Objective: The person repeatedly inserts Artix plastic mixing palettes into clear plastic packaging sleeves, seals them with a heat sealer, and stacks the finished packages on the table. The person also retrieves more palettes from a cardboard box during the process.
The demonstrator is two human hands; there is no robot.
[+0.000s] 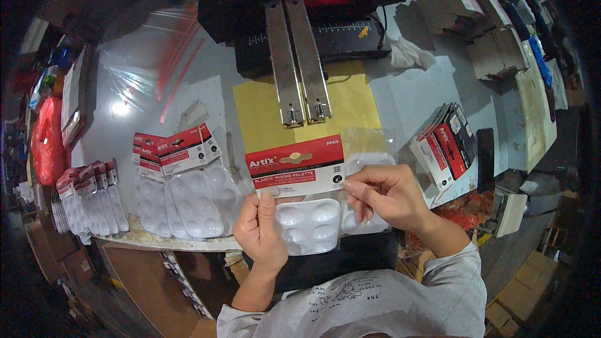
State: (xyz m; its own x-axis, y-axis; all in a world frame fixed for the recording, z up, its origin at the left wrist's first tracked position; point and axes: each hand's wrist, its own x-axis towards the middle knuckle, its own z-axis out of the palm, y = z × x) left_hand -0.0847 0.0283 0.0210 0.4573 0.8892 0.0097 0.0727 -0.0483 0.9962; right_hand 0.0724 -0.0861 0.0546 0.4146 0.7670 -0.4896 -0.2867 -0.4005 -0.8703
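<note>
A red and white header card (299, 163) is held up in front of me between both hands. My left hand (260, 231) is closed on its lower left edge, thumb on the front face. The right lower corner is pinched in my right hand (391, 197). Just below the card shows a white plastic paint palette (308, 228) with rounded wells; whether card and palette are joined is unclear. Partly behind my right hand lies another white palette in a clear bag (368, 161). Beyond the card, a machine's two metal arms (293, 62) reach toward me over a yellow sheet (354, 97).
Carded palettes (197, 203) lie at the table's front left, with a row of several more (97, 203) further left. Header cards (441, 147) are piled right, beside a dark phone-like slab (485, 158). Clear plastic film (141, 50) lies back left; cardboard stacks (454, 9) stand back right.
</note>
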